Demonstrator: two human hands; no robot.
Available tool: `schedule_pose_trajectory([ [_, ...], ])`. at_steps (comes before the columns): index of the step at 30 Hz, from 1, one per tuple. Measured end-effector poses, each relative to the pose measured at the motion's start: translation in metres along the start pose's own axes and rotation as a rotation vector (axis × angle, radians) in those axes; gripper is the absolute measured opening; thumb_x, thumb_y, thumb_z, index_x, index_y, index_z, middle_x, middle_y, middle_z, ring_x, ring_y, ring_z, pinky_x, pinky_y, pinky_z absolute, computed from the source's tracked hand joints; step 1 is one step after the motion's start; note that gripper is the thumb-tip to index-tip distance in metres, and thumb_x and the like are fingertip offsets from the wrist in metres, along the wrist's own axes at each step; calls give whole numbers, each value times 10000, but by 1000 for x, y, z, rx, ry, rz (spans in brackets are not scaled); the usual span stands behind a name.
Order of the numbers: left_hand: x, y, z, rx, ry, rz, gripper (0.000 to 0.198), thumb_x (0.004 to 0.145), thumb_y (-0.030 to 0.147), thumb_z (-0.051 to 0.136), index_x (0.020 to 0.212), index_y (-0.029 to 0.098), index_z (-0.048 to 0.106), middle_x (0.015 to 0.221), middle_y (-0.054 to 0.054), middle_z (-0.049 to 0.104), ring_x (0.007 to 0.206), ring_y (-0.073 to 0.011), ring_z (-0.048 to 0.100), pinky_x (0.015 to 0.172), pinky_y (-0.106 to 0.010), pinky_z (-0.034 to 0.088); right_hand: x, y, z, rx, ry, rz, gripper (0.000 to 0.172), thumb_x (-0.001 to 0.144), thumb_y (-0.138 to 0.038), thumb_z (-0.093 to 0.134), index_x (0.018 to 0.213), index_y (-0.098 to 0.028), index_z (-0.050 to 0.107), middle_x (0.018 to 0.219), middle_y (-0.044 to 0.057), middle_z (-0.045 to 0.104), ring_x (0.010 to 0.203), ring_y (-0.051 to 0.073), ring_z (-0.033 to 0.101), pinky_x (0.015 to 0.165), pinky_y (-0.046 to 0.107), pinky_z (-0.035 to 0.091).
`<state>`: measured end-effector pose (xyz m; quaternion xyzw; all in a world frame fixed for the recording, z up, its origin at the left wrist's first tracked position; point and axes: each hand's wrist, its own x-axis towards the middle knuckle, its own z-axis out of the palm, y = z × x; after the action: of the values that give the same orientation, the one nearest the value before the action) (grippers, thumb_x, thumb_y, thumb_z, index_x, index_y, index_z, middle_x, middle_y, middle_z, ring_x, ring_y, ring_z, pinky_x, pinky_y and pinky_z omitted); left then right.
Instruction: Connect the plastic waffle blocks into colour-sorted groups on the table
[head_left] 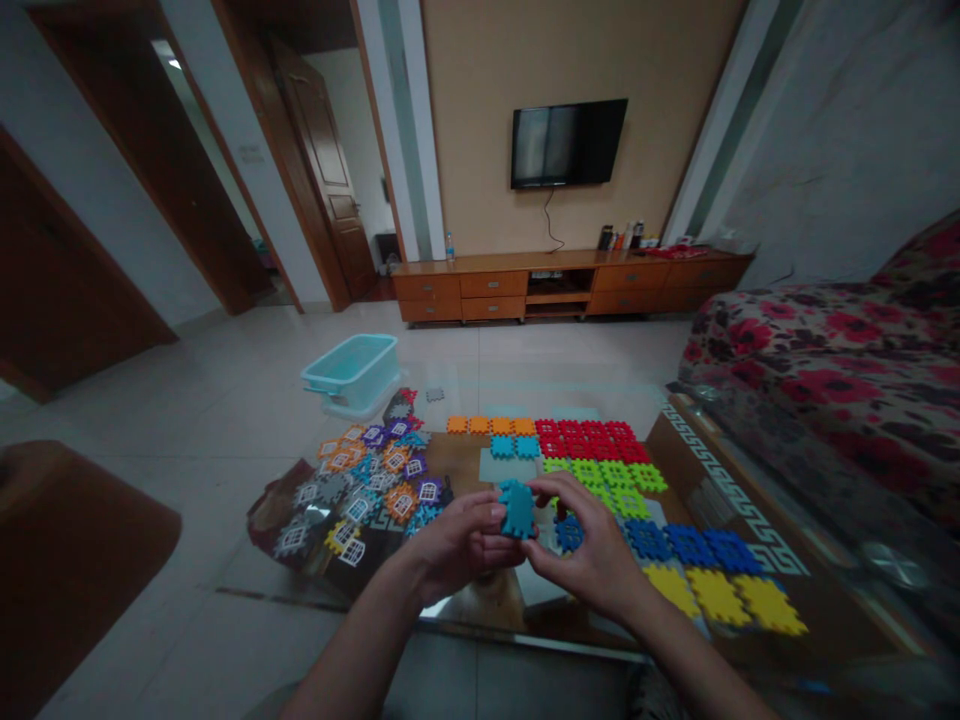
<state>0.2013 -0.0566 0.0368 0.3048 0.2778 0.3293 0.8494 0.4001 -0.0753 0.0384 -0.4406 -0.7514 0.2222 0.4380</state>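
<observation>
Between both hands, above the table, is a teal interlocking puzzle tile [517, 510] with toothed edges. My left hand [465, 540] pinches its left side, thumb on the face. The fingers of my right hand [581, 535] close on its right edge. Past the hands lie rows of similar tiles: orange tiles [491, 426], light-blue tiles [514, 447], red tiles [585, 438] and lime-green tiles [607, 475]. Blue tiles [694, 546] and yellow tiles [720, 598] lie to the right, partly covered by my right hand and forearm. Left of my hands is a mixed heap of tiles [375, 475], some with white window frames.
The glass-topped table [840, 620] has a patterned border. A turquoise plastic bin [352, 370] stands beyond the heap. A floral sofa [840, 340] is at the right, a brown rounded piece of furniture [82, 560] at the left. A wooden TV cabinet [491, 285] lines the far wall.
</observation>
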Motion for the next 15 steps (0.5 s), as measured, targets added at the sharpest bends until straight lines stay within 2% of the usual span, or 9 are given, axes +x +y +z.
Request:
schedule_pose_trajectory([
  [9,1,-3,-2,-7,-27,-11,399,825,279,675,1182,109,620,1004,-156,720,844,-195,706,870,-338,493,2,0,0,-25,9,-15,456,675,-162,662,1108,-256,557,992,45,605,888,223,596,817,388,503],
  [15,2,-4,-2,-97,17,-56,320,785,281,717,1044,103,656,912,-134,736,812,-196,704,862,-344,493,2,0,-1,-36,15,-30,458,683,-165,667,1120,-255,564,993,46,609,879,218,595,775,362,504],
])
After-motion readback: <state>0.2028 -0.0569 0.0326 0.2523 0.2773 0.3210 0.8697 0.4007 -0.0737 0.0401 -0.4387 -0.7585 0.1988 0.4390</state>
